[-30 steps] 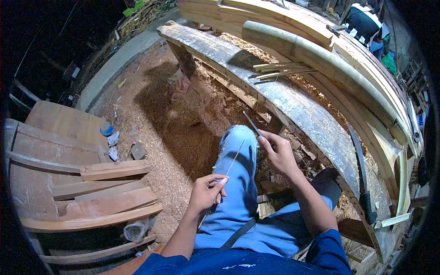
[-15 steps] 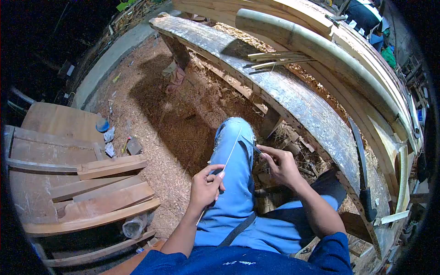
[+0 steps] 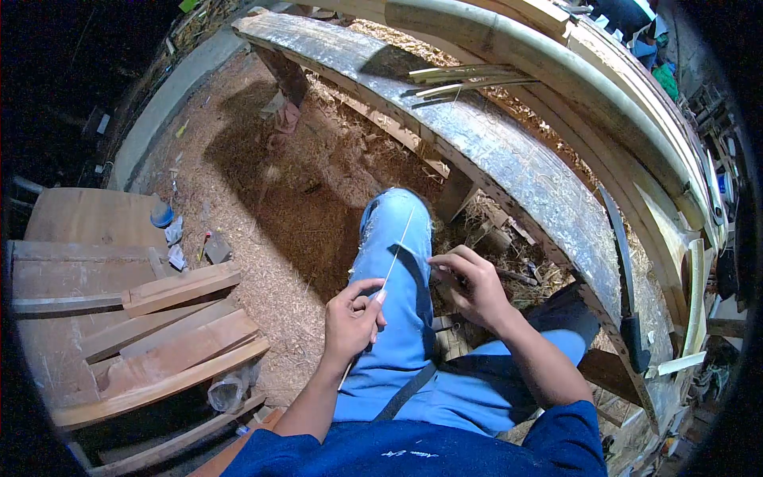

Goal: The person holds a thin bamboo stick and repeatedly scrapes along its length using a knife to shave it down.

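Between the fingers of my left hand (image 3: pixel 355 322) is a thin pale bamboo stick (image 3: pixel 403 236), slanting up over my right knee, its lower end showing below the wrist. My right hand (image 3: pixel 474 288) is beside the thigh in blue jeans (image 3: pixel 395 318), fingers bent and closed on a small knife. Most of that knife is hidden now; a dark length like its handle (image 3: pixel 518 277) sticks out behind the hand. Ahead, several split bamboo strips (image 3: pixel 469 82) lie on a worn plank bench (image 3: pixel 509 159).
A large knife with a black handle (image 3: pixel 633 338) rests on the bench's right end. Behind the bench runs a thick bamboo pole (image 3: pixel 556 83). Wooden pieces (image 3: pixel 183 342) are stacked at left, near a blue-lidded container (image 3: pixel 161 213). Shavings cover the ground (image 3: pixel 254 270).
My right hand has turned and shifted slightly, so the knife's dark blade no longer shows at the fingertips. The left hand keeps the stick over the knee. The whole view has shifted slightly.
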Demonstrator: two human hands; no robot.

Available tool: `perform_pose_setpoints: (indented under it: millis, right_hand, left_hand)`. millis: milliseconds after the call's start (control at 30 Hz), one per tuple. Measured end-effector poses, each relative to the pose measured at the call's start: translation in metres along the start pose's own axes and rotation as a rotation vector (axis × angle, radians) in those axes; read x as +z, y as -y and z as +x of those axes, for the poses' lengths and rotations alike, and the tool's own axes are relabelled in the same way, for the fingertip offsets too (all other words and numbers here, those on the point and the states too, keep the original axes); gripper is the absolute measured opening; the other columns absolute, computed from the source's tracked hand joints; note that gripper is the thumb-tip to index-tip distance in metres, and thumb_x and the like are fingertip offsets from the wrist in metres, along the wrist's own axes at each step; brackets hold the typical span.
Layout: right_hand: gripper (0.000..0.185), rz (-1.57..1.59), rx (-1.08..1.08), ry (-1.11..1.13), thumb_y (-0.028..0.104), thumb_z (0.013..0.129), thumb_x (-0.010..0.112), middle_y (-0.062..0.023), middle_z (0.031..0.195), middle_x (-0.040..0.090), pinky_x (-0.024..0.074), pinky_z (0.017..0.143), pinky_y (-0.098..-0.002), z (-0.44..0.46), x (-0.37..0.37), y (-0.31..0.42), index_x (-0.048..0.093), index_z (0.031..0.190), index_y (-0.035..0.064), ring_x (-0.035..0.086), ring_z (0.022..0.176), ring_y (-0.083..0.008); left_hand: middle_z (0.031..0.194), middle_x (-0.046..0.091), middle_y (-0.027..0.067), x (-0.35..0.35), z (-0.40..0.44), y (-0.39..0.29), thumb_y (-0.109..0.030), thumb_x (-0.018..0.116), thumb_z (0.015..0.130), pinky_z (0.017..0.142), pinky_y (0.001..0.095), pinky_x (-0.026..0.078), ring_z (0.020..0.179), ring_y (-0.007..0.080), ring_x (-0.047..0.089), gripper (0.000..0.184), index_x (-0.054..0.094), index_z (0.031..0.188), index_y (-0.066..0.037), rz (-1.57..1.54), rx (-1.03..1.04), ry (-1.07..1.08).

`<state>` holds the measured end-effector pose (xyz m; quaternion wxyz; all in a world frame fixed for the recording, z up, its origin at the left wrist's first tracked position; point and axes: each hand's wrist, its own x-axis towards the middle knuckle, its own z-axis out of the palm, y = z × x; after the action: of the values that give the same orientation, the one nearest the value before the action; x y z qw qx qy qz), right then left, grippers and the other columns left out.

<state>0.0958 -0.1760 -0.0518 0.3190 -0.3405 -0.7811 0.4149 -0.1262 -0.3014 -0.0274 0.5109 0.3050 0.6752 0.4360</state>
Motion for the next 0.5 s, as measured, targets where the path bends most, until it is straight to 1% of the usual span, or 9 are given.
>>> perform_pose_setpoints:
  millis: [67,100,133,200,233,300,333,400,500]
  right_hand:
    - [0.027,-0.013,-0.027,0.056,-0.001,0.09,0.075,-0.0133,0.094,0.062,0.0536,0.072,-0.0387,0.001,0.002,0.005,0.075,0.116,0.0059,0.066,0.081,-0.0297]
    - [0.029,-0.064,-0.025,0.069,0.001,0.089,0.077,-0.012,0.09,0.059,0.0534,0.069,-0.0384,0.001,0.003,0.005,0.076,0.117,0.009,0.066,0.078,-0.0294]
    - [0.029,-0.061,-0.02,0.073,0.001,0.089,0.077,-0.012,0.09,0.059,0.0534,0.069,-0.0384,0.001,0.004,0.008,0.076,0.117,0.009,0.066,0.078,-0.0294]
    - [0.031,-0.128,0.004,0.13,0.002,0.089,0.078,-0.0104,0.087,0.056,0.0544,0.065,-0.0399,0.002,0.006,0.016,0.078,0.118,0.0152,0.066,0.075,-0.0281]
    - [0.031,-0.126,0.006,0.135,0.002,0.089,0.078,-0.0104,0.087,0.056,0.0544,0.065,-0.0399,0.0,0.009,0.014,0.078,0.118,0.0152,0.066,0.075,-0.0281]
    - [0.06,-0.185,-0.038,0.179,0.002,0.072,0.081,-0.0111,0.099,0.057,0.059,0.071,-0.0468,-0.006,0.014,0.009,0.074,0.126,0.0262,0.069,0.081,-0.0346]
    - [0.06,-0.184,-0.033,0.18,0.002,0.072,0.081,-0.0111,0.099,0.057,0.059,0.071,-0.0468,-0.007,0.016,0.009,0.074,0.126,0.0262,0.069,0.081,-0.0346]
    - [0.04,-0.22,-0.045,0.112,0.009,0.087,0.082,-0.0088,0.09,0.057,0.0542,0.057,-0.0432,-0.007,0.022,0.011,0.079,0.123,0.0273,0.065,0.07,-0.0275]
    - [0.043,-0.246,-0.042,0.117,0.012,0.087,0.081,-0.0084,0.091,0.057,0.0539,0.056,-0.043,-0.007,0.024,0.011,0.078,0.126,0.0291,0.065,0.068,-0.0269]
  left_hand:
    - [0.065,0.066,0.0061,0.001,0.0,0.002,-0.007,0.068,0.103,0.04,0.0241,0.041,0.044,0.0063,0.053,0.025,0.069,0.127,-0.001,-0.028,0.003,-0.006]
    - [0.065,0.066,0.0061,0.001,0.0,0.003,-0.007,0.068,0.103,0.04,0.0241,0.041,0.044,0.0063,0.053,0.025,0.069,0.127,-0.001,-0.028,-0.004,-0.006]
    - [0.064,0.066,0.0059,0.001,0.0,0.004,-0.007,0.069,0.102,0.04,0.0238,0.041,0.044,0.0061,0.053,0.026,0.068,0.127,-0.001,-0.028,-0.002,-0.019]
    - [0.064,0.065,0.0057,-0.001,0.0,0.005,-0.006,0.069,0.102,0.04,0.0235,0.041,0.044,0.0059,0.053,0.026,0.068,0.128,-0.001,-0.029,-0.005,-0.035]
    - [0.064,0.065,0.0054,-0.001,0.0,0.004,-0.007,0.069,0.102,0.04,0.0232,0.04,0.044,0.0057,0.052,0.026,0.068,0.128,-0.001,-0.041,-0.016,-0.045]
    - [0.064,0.065,0.005,-0.003,0.0,0.006,-0.007,0.07,0.102,0.04,0.0229,0.04,0.044,0.0055,0.052,0.027,0.067,0.128,-0.001,-0.052,-0.031,-0.055]
    - [0.063,0.065,0.0047,-0.004,0.0,0.008,-0.008,0.07,0.102,0.04,0.0228,0.04,0.044,0.0055,0.052,0.027,0.067,0.128,-0.001,-0.035,-0.017,-0.056]
    - [0.063,0.065,0.0043,-0.005,0.0,0.009,-0.008,0.07,0.102,0.039,0.0227,0.04,0.043,0.0055,0.052,0.027,0.067,0.128,-0.002,-0.015,-0.007,-0.052]
    - [0.062,0.064,0.004,-0.007,-0.001,0.01,-0.009,0.07,0.102,0.039,0.0227,0.039,0.043,0.0053,0.051,0.027,0.067,0.128,-0.002,-0.048,-0.017,-0.038]
